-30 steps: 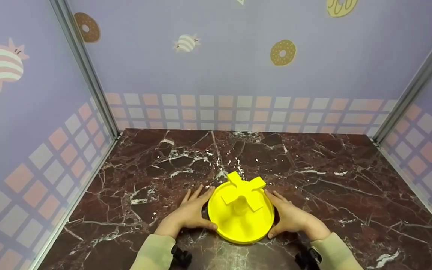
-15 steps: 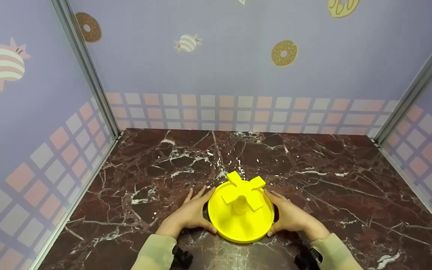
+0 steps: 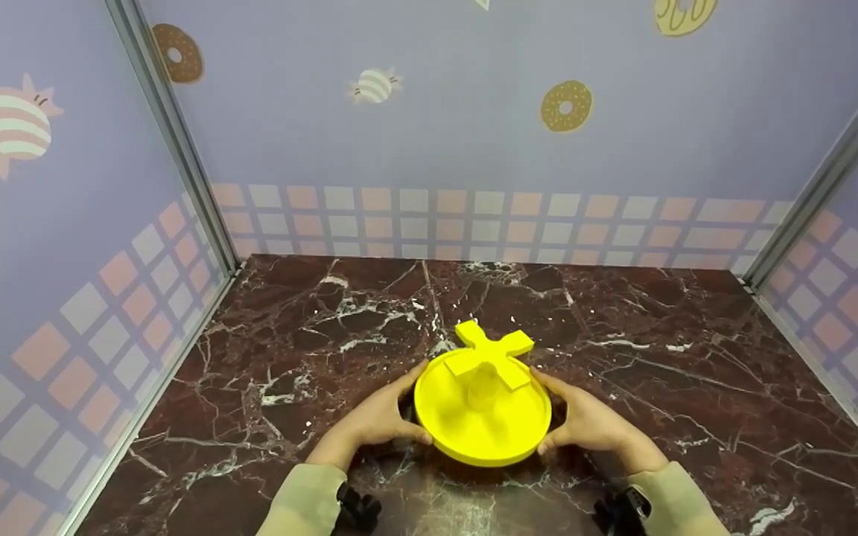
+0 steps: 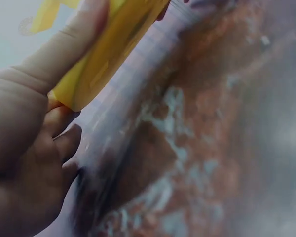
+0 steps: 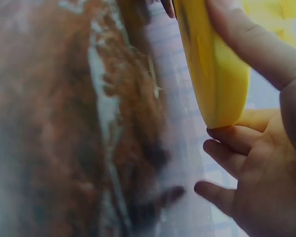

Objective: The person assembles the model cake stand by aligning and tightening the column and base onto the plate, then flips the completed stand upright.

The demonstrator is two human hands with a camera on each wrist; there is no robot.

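Both hands hold a bright yellow round dish [image 3: 466,438] in the head view. From its middle rises a post topped by a four-armed cross piece [image 3: 490,353]. My left hand [image 3: 378,418] grips the dish's left side, and my right hand [image 3: 591,422] grips its right side. In the left wrist view, the left thumb lies on the yellow dish [image 4: 96,74] and fingers are under its edge. The right wrist view has the right thumb on the dish [image 5: 229,81] likewise, with fingertips below. The dish is off the table and tilted in both wrist views.
A dark red marbled tabletop [image 3: 310,342] with white veins lies under the hands. Lilac panels [image 3: 459,126] with printed sweets and checks stand at the back and both sides, joined by grey metal posts [image 3: 176,141]. Black straps with devices [image 3: 358,510] sit at the wrists.
Both hands have raised the yellow dish off the tabletop and moved it slightly up in the view. Half a second ago it was still resting on the table.
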